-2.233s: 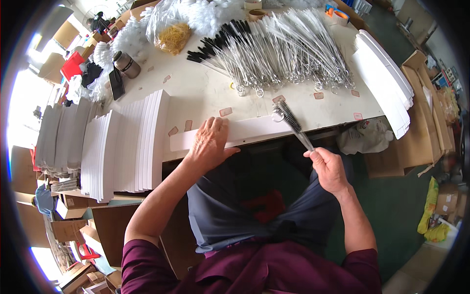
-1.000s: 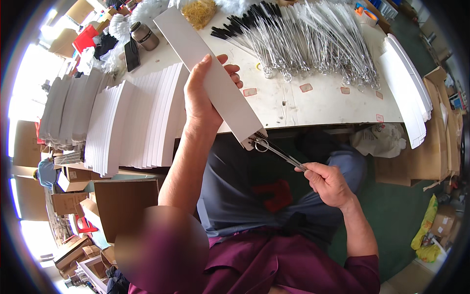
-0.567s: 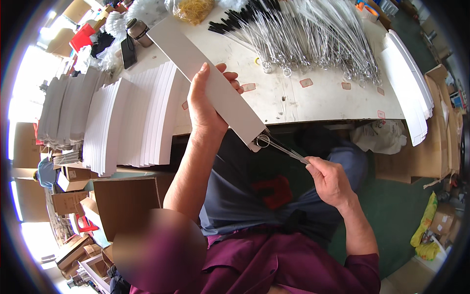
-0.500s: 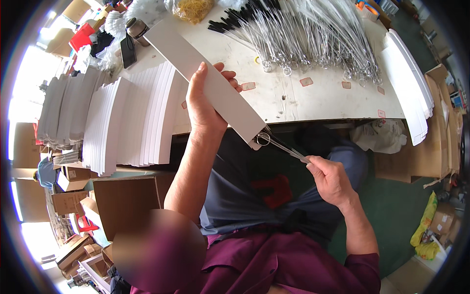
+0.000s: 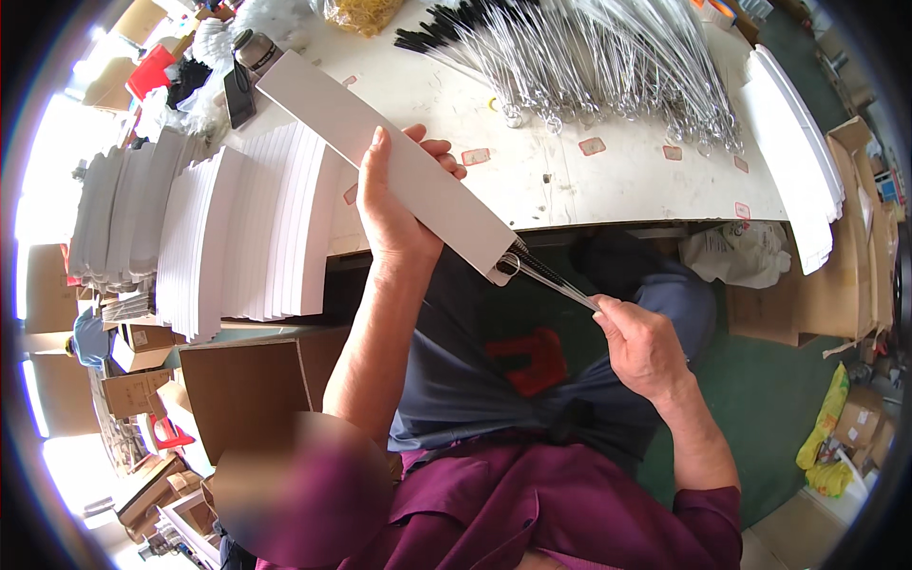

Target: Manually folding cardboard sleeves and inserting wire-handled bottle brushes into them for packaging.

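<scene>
My left hand is wrapped round a long white cardboard box, thumb on its top face, the box slanting from upper left down to lower right. At its lower end, thin metal wires with black bristles and a metal ring stick out; they look like long wire brushes. My right hand pinches the outer ends of these wires between thumb and fingers. How far the brushes reach inside the box is hidden. A large heap of similar wire brushes with ring ends lies across the far table.
Stacked white boxes stand at the table's left, and more flat white pieces lie at its right edge. A phone and a flask sit at the far left. An open brown carton stands beside my left forearm.
The white box's upper end has shifted slightly left. More of the black bristles shows between the box's lower end and my right hand. Both hands keep their grips.
</scene>
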The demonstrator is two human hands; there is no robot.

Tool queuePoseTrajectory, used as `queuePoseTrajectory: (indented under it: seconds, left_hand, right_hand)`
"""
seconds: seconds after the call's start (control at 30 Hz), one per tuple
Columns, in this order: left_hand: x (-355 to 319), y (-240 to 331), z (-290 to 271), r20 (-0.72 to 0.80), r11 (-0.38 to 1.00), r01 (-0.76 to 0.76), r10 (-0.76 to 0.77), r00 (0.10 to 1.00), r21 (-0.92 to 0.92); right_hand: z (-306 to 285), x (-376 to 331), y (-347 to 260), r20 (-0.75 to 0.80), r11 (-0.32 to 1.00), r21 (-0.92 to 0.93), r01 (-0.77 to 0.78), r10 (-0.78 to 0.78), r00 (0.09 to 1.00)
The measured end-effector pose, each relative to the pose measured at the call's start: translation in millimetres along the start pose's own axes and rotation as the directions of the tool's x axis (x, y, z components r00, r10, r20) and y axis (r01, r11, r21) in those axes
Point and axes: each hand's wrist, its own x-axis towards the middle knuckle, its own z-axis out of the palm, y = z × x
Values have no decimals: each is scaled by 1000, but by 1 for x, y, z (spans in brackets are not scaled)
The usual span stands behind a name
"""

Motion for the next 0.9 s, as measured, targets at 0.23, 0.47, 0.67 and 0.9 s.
queuePoseTrajectory:
  seconds: [0.23,0.47,0.67,0.9]
  left_hand:
    - [-25,-29,2,76,995,99,-96,993,-35]
    - [-49,-39,2,81,999,23,-26,996,38]
    - [-78,-45,-3,70,983,100,-112,991,152]
    - [-139,15,-26,585,344,-494,-247,773,798]
  right_hand:
    - [14,24,-14,-10,989,146,25,-24,1000]
    - [15,51,-19,87,939,275,-207,190,978]
    - [14,56,-19,45,987,148,-62,56,997]
    - [-4,49,-1,119,998,-29,56,-52,992]
